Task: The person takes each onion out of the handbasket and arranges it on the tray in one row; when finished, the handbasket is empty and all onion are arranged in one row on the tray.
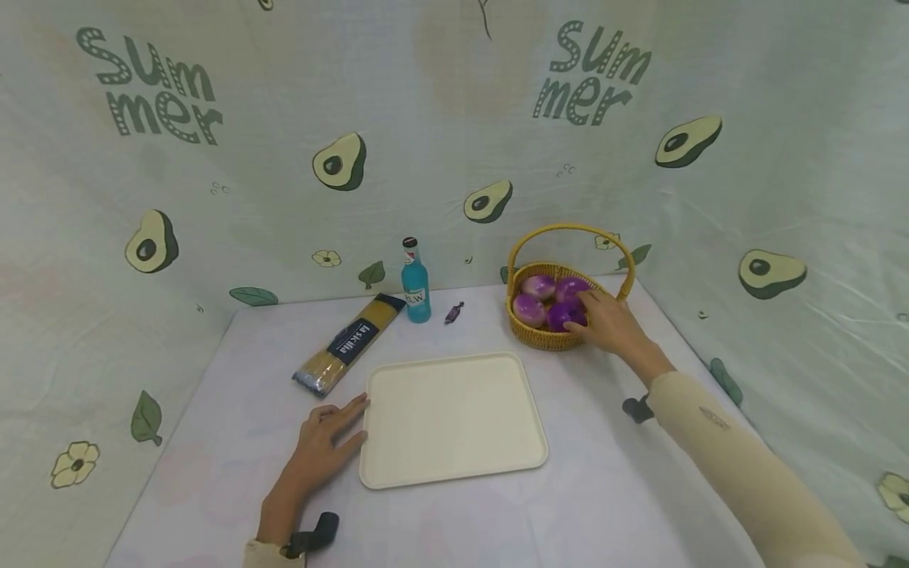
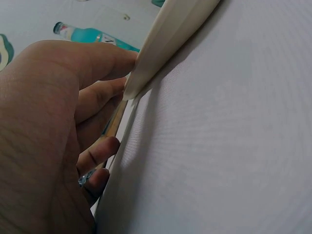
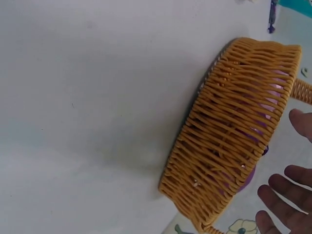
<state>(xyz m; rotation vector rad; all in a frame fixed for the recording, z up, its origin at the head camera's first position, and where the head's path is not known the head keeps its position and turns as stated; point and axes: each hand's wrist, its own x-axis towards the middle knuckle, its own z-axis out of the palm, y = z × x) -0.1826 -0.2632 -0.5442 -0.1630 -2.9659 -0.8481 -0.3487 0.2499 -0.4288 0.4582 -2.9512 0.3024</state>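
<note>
The left hand [image 1: 323, 446], fingers extended, touches the cream tray [image 1: 454, 422] at its left edge; the right hand [image 1: 612, 322] spreads its fingers over the dark purple onion [image 1: 562, 315] inside the wicker basket [image 1: 547, 340]; knuckles snagging the arched handle [image 1: 568, 227] could tip everything; a slack hold on glossy skin could let it slip.

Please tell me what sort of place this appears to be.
Probably a staged tabletop set: avocado-print fabric hangs on three sides of a white table that bears a tray and wicker basket.
</note>
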